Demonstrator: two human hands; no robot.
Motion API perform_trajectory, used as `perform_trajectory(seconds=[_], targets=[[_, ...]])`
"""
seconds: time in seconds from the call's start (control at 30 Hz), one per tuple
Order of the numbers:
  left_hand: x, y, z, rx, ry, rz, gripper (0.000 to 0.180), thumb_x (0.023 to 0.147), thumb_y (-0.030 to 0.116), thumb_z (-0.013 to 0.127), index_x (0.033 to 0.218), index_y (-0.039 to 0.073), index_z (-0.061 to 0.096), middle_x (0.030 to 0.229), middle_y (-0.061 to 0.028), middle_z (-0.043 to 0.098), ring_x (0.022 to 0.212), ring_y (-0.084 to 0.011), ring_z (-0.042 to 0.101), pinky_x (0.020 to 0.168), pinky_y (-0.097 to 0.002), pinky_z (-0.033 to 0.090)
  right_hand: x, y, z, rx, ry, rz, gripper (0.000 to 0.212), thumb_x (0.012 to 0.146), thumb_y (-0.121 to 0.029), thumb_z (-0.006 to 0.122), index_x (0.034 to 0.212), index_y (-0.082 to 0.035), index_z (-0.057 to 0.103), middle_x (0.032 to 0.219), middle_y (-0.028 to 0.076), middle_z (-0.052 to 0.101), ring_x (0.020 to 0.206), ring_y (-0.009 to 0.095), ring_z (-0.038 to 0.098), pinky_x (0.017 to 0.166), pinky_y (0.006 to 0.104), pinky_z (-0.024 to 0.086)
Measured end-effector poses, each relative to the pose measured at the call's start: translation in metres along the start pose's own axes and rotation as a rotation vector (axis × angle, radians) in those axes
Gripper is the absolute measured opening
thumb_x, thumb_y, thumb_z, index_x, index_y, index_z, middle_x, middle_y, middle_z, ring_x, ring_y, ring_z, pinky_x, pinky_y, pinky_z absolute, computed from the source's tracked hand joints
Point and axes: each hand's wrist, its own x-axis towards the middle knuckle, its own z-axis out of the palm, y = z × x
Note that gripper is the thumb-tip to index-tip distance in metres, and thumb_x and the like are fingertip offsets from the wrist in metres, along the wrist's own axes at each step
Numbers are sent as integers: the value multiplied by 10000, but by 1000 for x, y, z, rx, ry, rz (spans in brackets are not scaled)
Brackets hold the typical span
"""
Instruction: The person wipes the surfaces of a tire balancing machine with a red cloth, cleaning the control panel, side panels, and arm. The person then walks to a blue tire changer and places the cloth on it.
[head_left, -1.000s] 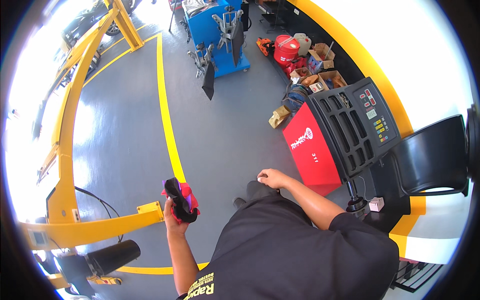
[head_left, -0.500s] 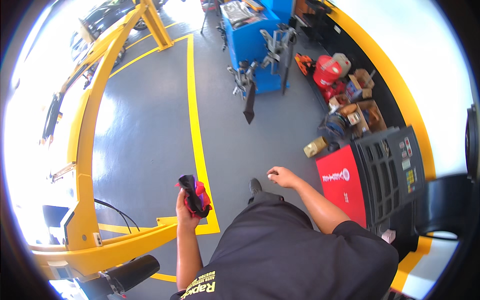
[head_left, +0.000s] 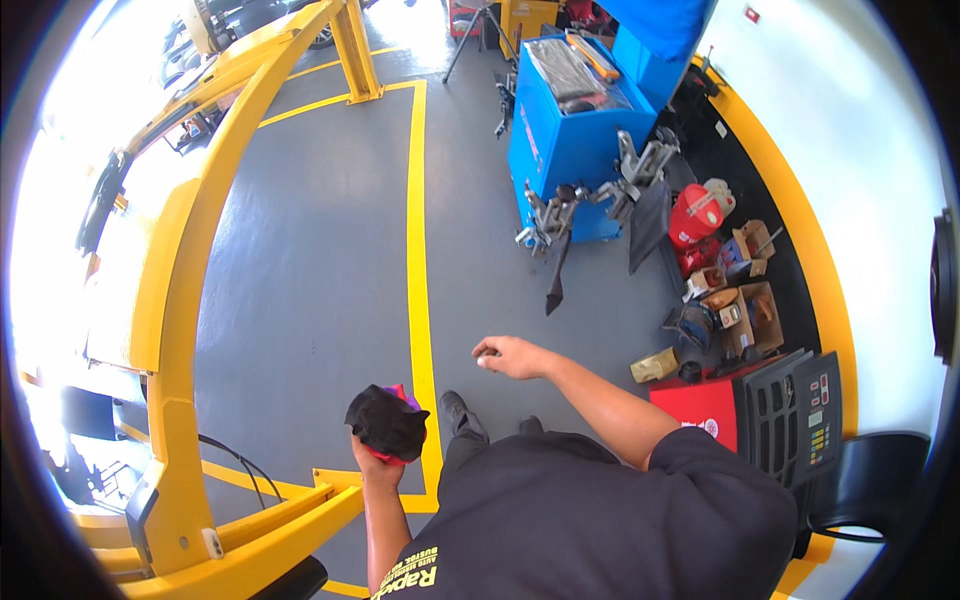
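Note:
My left hand (head_left: 376, 466) is closed round the underside of a crumpled cloth bundle (head_left: 386, 424), mostly black with red and purple showing at its edges. It is held up beside the yellow floor line. In front of my body, my right hand (head_left: 515, 357) hangs over the grey floor with its fingers curled in toward the thumb. A small dark patch shows between those fingertips, too small to tell whether it is a thing or shadow. Nothing else touches this hand.
A yellow vehicle lift (head_left: 182, 330) rises at the left, its low arm near my left forearm. Ahead stands a blue cabinet (head_left: 545, 135) with metal clamps (head_left: 553, 215) jutting out. Rightward are red containers (head_left: 692, 220), cardboard boxes (head_left: 765, 318) and a red-and-black machine (head_left: 690, 403).
I have stepped forward and turned a little left, so the cabinet appears nearer and further right. My right hand has swung inward. The bundle has turned, showing more black.

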Motion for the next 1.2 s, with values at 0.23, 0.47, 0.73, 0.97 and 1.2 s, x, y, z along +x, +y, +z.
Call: perform_trajectory(seconds=[0.23, 0.47, 0.73, 0.97, 1.2], targets=[[116, 108, 35, 6, -70, 66, 548, 1063, 440, 410, 1456, 85, 549, 1431, -123, 617, 1315, -342, 598, 1129, -530, 489, 55, -55, -30, -125, -50, -26, 479, 1052, -342, 584, 1432, -51, 574, 1291, 139, 678, 1148, 239, 662, 1026, 398, 517], [204, 151, 86, 157, -173, 89, 453, 1076, 325, 456, 1419, 43, 543, 1393, -142, 621, 1260, -347, 624, 1064, -538, 547, 102, -52, -74, 36, 158, 120, 481, 1047, -320, 588, 1421, -18, 574, 1246, 138, 692, 1070, 218, 682, 987, 393, 525], [337, 156, 145, 243, -179, 12, 404, 1076, 285, 453, 1394, 58, 555, 1378, -141, 622, 1237, -351, 632, 1004, -566, 575, 189, -25, -141, 163, 161, 204, 485, 1042, -311, 600, 1432, -24, 570, 1269, 142, 692, 1071, 216, 694, 991, 404, 524], [468, 211, 175, 191, -133, -13, 471, 1070, 357, 450, 1422, 66, 565, 1412, -114, 623, 1285, -318, 617, 1111, -506, 509, 327, -57, -250, 111, 232, 23, 439, 1032, -288, 612, 1360, 5, 610, 1177, 139, 717, 1033, 207, 692, 958, 385, 539], [583, 243, 189, 174, -45, 12, 488, 1073, 370, 423, 1422, 64, 571, 1427, -122, 618, 1294, -333, 613, 1120, -524, 497, 442, -135, -363, 180, 200, -10, 425, 1035, -259, 603, 1362, 12, 603, 1178, 129, 703, 1028, 195, 681, 960, 370, 534]])
